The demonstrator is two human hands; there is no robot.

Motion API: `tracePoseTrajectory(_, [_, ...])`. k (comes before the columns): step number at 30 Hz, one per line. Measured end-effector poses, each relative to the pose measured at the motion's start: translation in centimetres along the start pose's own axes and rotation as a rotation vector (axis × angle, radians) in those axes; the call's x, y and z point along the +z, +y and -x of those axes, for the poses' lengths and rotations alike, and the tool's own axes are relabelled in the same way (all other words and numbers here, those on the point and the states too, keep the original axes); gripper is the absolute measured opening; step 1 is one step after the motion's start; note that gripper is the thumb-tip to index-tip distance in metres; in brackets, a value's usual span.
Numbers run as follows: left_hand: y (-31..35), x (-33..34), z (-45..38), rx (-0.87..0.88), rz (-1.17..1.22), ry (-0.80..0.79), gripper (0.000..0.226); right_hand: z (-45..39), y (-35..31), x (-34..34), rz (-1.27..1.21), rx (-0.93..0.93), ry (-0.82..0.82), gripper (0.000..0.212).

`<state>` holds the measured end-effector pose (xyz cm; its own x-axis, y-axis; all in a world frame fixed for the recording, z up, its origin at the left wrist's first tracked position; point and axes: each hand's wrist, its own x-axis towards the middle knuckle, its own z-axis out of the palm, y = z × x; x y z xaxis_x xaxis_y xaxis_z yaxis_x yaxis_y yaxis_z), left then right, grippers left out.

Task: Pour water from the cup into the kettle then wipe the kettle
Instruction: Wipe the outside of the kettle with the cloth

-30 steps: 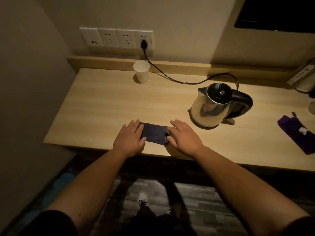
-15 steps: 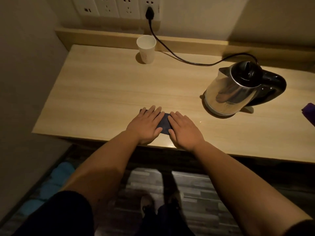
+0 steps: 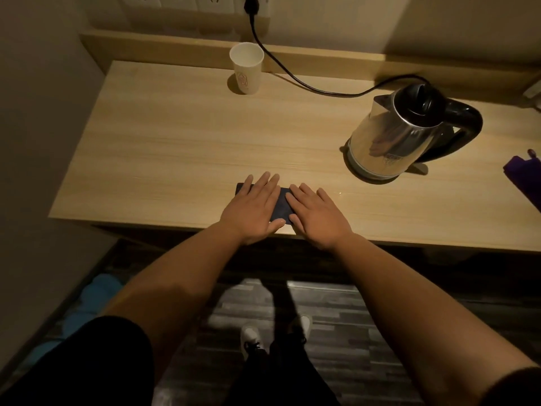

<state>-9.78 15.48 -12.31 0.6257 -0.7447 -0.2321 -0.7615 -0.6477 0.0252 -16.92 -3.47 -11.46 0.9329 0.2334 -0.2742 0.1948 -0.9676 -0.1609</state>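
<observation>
A white paper cup (image 3: 246, 68) stands upright at the back of the wooden table (image 3: 175, 142), near the wall. The steel kettle (image 3: 392, 139) with a black lid and handle sits on its base at the right. A small folded dark blue cloth (image 3: 281, 205) lies at the table's front edge. My left hand (image 3: 253, 209) lies flat on the cloth's left part, fingers together and extended. My right hand (image 3: 317, 215) rests flat on its right part. Most of the cloth is hidden under both palms.
A black power cord (image 3: 292, 79) runs from the wall socket (image 3: 251, 4) across the back of the table to the kettle. A purple object (image 3: 524, 177) lies at the right edge. A raised wooden ledge (image 3: 322, 58) borders the back. The wall is close on the left.
My hands have come closer together over the cloth, which now shows as a smaller folded patch. The camera has tilted down and moved nearer the table.
</observation>
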Motion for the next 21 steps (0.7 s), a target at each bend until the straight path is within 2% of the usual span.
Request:
tracePoseTrajectory(3, [0.0,0.5,-0.3,0.040,0.053,0.013,0.083,0.1,0.4,0.0,0.047,0.025,-0.005,0.057])
tracePoseTrajectory(8, [0.4,0.9,0.1,0.033,0.052,0.031,0.086,0.6,-0.2,0.4,0.030,0.074,0.003,0.074])
tracePoseTrajectory(14, [1.1,1.3,1.6,0.018,0.047,0.043,0.093,1.4,-0.9,0.8,0.011,0.065,-0.001,0.066])
tracePoseTrajectory(21, [2.0,1.5,4.1,0.022,0.001,0.082,0.066,3.2,-2.1,1.0,-0.013,-0.003,0.005,0.061])
